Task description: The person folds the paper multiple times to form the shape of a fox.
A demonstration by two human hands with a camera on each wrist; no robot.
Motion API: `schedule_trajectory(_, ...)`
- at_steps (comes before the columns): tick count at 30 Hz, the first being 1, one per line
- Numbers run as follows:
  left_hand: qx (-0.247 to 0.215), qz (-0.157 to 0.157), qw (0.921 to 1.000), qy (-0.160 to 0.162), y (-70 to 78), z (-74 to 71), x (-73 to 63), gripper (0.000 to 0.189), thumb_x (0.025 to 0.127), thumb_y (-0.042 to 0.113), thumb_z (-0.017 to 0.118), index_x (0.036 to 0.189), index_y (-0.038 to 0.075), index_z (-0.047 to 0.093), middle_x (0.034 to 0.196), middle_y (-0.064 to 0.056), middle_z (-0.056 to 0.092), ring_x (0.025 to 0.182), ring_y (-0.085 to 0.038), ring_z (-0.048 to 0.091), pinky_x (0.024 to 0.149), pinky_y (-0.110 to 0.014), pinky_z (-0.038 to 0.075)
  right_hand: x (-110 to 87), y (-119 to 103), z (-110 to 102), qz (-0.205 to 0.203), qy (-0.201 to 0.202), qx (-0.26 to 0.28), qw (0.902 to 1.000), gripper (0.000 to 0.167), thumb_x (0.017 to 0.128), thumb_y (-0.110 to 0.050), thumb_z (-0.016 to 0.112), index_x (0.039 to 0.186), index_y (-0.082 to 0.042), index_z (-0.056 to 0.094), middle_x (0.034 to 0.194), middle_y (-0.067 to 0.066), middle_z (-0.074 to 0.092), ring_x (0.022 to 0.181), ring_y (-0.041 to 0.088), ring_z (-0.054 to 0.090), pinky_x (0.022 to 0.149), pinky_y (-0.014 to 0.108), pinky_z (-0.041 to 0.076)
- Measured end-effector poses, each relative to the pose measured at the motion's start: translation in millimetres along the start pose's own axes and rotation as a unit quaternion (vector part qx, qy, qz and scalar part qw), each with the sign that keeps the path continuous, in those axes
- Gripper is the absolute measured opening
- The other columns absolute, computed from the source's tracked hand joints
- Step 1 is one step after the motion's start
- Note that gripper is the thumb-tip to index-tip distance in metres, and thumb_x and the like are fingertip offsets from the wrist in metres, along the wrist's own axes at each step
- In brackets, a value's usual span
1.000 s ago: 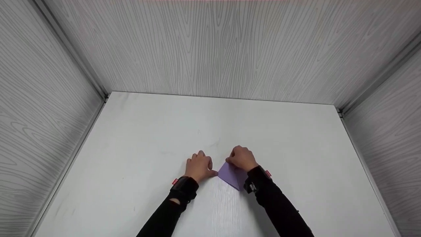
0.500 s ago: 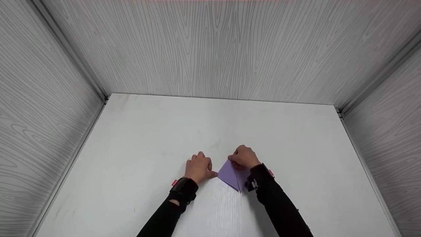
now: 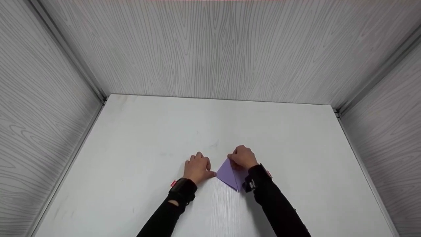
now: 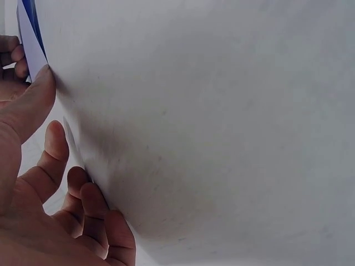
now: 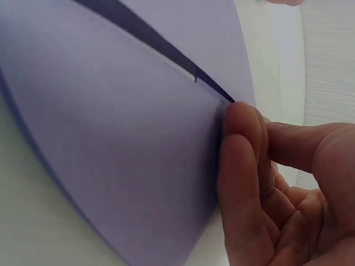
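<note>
A folded piece of purple paper (image 3: 226,175) lies on the white table between both hands, one corner pointing toward the person. My left hand (image 3: 196,169) rests to its left, the thumb tip at the paper's left corner and the other fingers loosely bent on the table. At the far corner, my right hand (image 3: 243,157) pinches the paper between thumb and fingers. In the right wrist view, two flaps of the purple paper (image 5: 111,127) meet along a narrow dark gap that tapers toward the fingertips. The right hand and wrist cover part of the right flap.
The white tabletop (image 3: 148,131) spreads around the hands. Grey wood-grain panels stand along the back (image 3: 210,49), the left (image 3: 33,98) and the right side (image 3: 388,131). Black wrist straps (image 3: 183,190) sit at both wrists.
My right hand has shifted slightly right, and a thin slit between the flaps now shows at the paper's near point. The left hand keeps its place at the left corner.
</note>
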State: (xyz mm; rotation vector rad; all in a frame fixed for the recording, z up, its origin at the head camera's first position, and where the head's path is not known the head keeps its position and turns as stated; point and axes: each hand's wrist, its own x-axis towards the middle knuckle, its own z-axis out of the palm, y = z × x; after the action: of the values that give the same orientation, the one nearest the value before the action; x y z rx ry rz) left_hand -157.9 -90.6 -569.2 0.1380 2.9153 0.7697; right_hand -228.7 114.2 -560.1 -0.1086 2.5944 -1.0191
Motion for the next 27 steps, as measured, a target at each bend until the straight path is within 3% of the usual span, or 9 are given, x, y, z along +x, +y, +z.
schedule_trajectory(6, 0.003, 0.008, 0.9999, 0.007, -0.8, -0.7, -2.0, 0.039, 0.077, 0.035, 0.092, 0.077, 0.013, 0.060, 0.092, -0.004, 0.047, 0.090, -0.028, 0.050, 0.077, -0.044, 0.040, -5.1, 8, -4, 0.000, 0.005, 0.048, 0.9989, 0.031, 0.103, -0.032, 0.064, 0.090, -0.004, 0.068, 0.065, 0.005, 0.068, 0.054, 0.015, 0.062, 0.053, 0.028, 0.050)
schedule_trajectory(11, -0.004, 0.006, 1.0000, 0.006, -0.8, -0.9, -2.3, 0.038, 0.078, 0.034, 0.092, 0.079, 0.011, 0.061, 0.091, -0.003, 0.046, 0.090, -0.028, 0.049, 0.077, -0.043, 0.039, -14.5, 17, -13, -0.058, 0.047, -0.032, 0.9967, 0.023, 0.100, -0.027, 0.069, 0.095, -0.005, 0.069, 0.074, 0.003, 0.067, 0.063, 0.016, 0.060, 0.062, 0.033, 0.049)
schedule_trajectory(15, -0.004, 0.003, 1.0000, 0.005, -2.0, 0.2, -2.2, 0.039, 0.077, 0.033, 0.092, 0.079, 0.011, 0.060, 0.091, -0.004, 0.046, 0.090, -0.028, 0.048, 0.077, -0.043, 0.039, -21.3, 17, -17, -0.090, 0.047, -0.087, 0.9910, 0.018, 0.093, -0.022, 0.077, 0.095, -0.004, 0.071, 0.085, 0.006, 0.070, 0.075, 0.021, 0.065, 0.071, 0.039, 0.053)
schedule_trajectory(19, -0.002, 0.009, 0.9999, 0.012, -3.4, 1.6, -2.3, 0.039, 0.077, 0.033, 0.092, 0.080, 0.011, 0.060, 0.092, -0.004, 0.047, 0.089, -0.028, 0.048, 0.076, -0.044, 0.039, -29.1, 8, -14, -0.092, 0.030, -0.112, 0.9889, 0.021, 0.089, -0.018, 0.082, 0.097, -0.001, 0.072, 0.088, 0.009, 0.072, 0.077, 0.022, 0.066, 0.073, 0.041, 0.056)
schedule_trajectory(27, -0.008, 0.013, 0.9998, 0.013, -2.1, 1.3, -2.6, 0.038, 0.078, 0.033, 0.091, 0.085, 0.010, 0.062, 0.094, -0.004, 0.047, 0.091, -0.029, 0.049, 0.078, -0.044, 0.039, -32.6, 3, -11, -0.071, 0.014, -0.143, 0.9870, 0.022, 0.084, -0.018, 0.084, 0.089, -0.003, 0.069, 0.080, 0.005, 0.067, 0.069, 0.019, 0.060, 0.063, 0.037, 0.052)
